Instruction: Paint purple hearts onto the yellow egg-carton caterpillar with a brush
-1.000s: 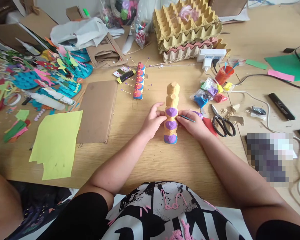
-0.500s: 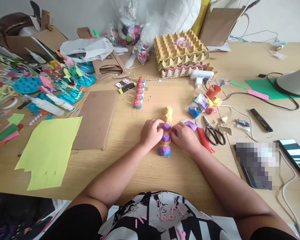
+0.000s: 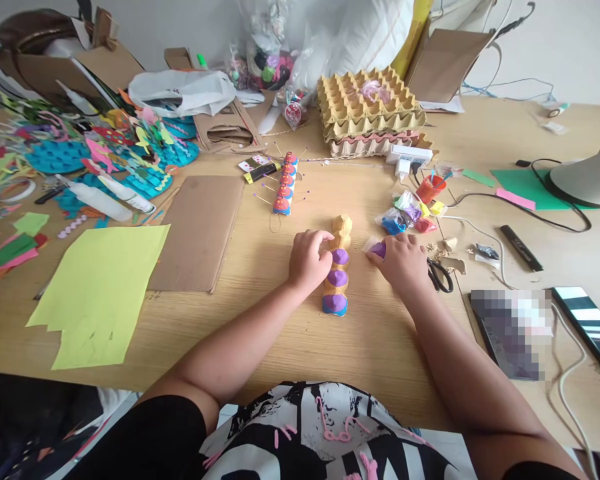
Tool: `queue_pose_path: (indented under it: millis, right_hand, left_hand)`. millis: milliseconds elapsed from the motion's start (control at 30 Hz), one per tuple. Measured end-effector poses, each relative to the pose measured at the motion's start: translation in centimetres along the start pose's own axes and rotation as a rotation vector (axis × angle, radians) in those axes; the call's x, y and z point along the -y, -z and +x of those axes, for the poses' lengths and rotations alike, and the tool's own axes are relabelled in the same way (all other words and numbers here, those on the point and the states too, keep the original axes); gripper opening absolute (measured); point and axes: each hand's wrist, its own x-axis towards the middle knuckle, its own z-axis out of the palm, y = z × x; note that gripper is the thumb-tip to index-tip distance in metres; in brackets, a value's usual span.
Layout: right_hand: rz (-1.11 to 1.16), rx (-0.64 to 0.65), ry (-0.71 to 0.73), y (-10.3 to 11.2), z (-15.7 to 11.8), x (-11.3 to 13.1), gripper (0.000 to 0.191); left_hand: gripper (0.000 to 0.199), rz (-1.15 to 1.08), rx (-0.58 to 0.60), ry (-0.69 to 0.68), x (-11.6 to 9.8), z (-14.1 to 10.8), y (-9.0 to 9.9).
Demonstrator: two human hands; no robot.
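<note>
While the left hand point(image 3: 310, 261) rests against the left side of a knobbly yellow egg-carton strip point(image 3: 343, 232), the right hand point(image 3: 403, 263) lies to the strip's right, over a clear plastic packet of purple clay point(image 3: 379, 249). The strip is in the middle of a pale wood tabletop point(image 3: 290, 343), its long axis pointing away from the person's body, the far end leaning slightly right. Its three nearest bumps wear purple caps; the nearest also has a blue lower edge. The farther bumps are plain yellow.

The left hand is clearly the nearer, its thumb and index finger spread, with the thumb tip at the strip's edge by the third purple cap. The right hand is apart from the strip, and a gap of tabletop separates strip and packet. Its fingers bend around the packet's right end; whether they pinch it cannot be told.

Wood shows from the strip's near end down to the table's front edge, and leftward to a flat brown cardboard sheet point(image 3: 200, 233). Beyond the strip, to the left, stands a red-and-blue bumpy strip with pins point(image 3: 286, 185). The right side is tighter: black-handled scissors point(image 3: 443, 276) sit partly hidden by the right hand, and small bags of coloured clay point(image 3: 406, 208) lie just beyond it.
</note>
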Motion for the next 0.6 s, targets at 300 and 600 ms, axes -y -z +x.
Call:
queue_pose_path:
  millis: [300,600]
  right_hand:
    - [0.702,-0.136,0.232,0.3,-0.5,2.0,0.04]
    - [0.845,-0.108,0.282,-0.3,-0.7,2.6,0.079]
  left_hand:
    - [0.014,-0.124,-0.058,-0.17,-1.1,0.0,0.5]
    - [0.017,-0.195,-0.127,-0.279,-1.5,-0.5,1.1]
